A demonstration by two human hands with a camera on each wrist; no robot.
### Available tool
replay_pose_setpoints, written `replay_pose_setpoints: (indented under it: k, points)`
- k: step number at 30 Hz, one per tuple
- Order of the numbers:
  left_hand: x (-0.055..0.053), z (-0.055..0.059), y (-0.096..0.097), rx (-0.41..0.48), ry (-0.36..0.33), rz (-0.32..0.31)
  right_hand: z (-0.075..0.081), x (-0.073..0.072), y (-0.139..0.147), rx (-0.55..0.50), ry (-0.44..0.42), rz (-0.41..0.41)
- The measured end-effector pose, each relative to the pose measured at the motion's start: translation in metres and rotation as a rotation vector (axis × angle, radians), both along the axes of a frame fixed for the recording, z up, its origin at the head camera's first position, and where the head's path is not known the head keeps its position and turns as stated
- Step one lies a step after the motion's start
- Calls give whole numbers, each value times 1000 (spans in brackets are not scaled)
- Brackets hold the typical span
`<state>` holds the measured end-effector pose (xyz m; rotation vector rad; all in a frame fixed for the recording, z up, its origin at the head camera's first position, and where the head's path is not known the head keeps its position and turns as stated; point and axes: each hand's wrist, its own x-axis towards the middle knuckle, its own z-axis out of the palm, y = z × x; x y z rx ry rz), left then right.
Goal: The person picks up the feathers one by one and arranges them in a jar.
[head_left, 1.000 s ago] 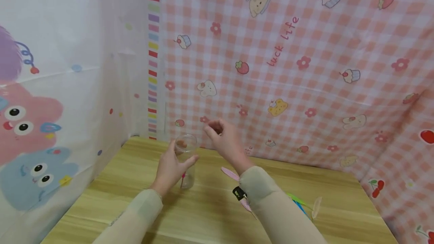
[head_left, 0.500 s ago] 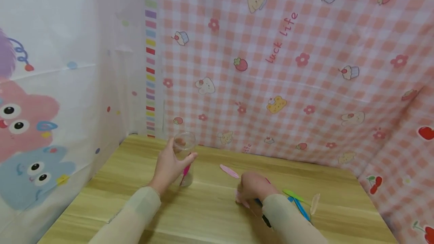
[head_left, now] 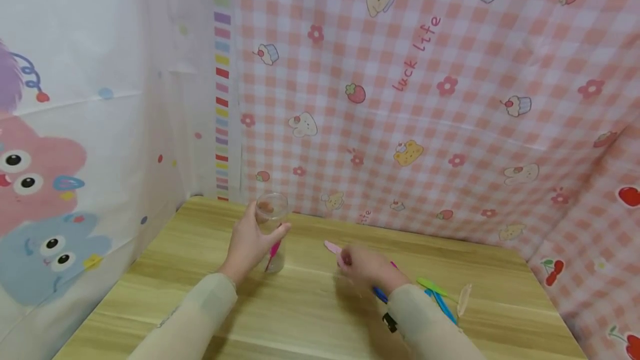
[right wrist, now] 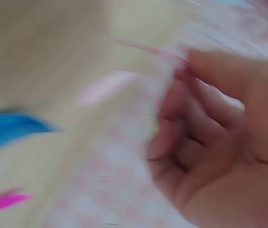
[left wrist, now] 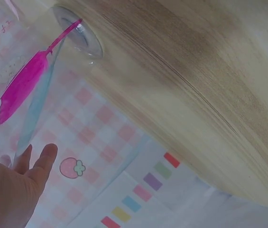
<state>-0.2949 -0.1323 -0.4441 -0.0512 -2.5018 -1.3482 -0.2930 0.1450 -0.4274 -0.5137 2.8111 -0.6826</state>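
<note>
My left hand [head_left: 255,243] grips a clear cylindrical jar [head_left: 274,207] that stands upright on the table. Inside the jar, the left wrist view shows a magenta feather [left wrist: 22,85] and a light blue feather [left wrist: 39,104] leaning against the wall. Farther right, my right hand [head_left: 372,268] pinches a pink feather [right wrist: 148,49] between thumb and fingertips, just above the tabletop. A second pale pink feather [right wrist: 107,88] lies beyond it, blurred in the right wrist view.
Right of the right hand lie a green feather [head_left: 431,286], a bright blue one [head_left: 444,309] and a beige one [head_left: 464,300]. A dark blue feather [head_left: 380,294] is partly under the right forearm. A small black item [head_left: 389,323] sits by the cuff. Patterned cloths enclose the table.
The right hand came down from beside the jar's top to the feathers on the table, then lifted slightly left with a pink feather. The left hand keeps its place on the jar.
</note>
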Motion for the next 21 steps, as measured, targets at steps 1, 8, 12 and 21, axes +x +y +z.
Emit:
replay_pose_setpoints:
  k: [1, 8, 12, 21]
  points:
    - [0, 1, -1, -2, 2, -1, 14, -3, -5, -102, 44, -28]
    - [-1, 3, -6, 6, 7, -13, 116, -6, -58, -621, 381, -173]
    - [-2, 1, -7, 21, 5, -21, 129, -4, -93, -616, 405, -64]
    - [-1, -5, -2, 57, -4, -38, 96, -10, -118, -450, 253, -50]
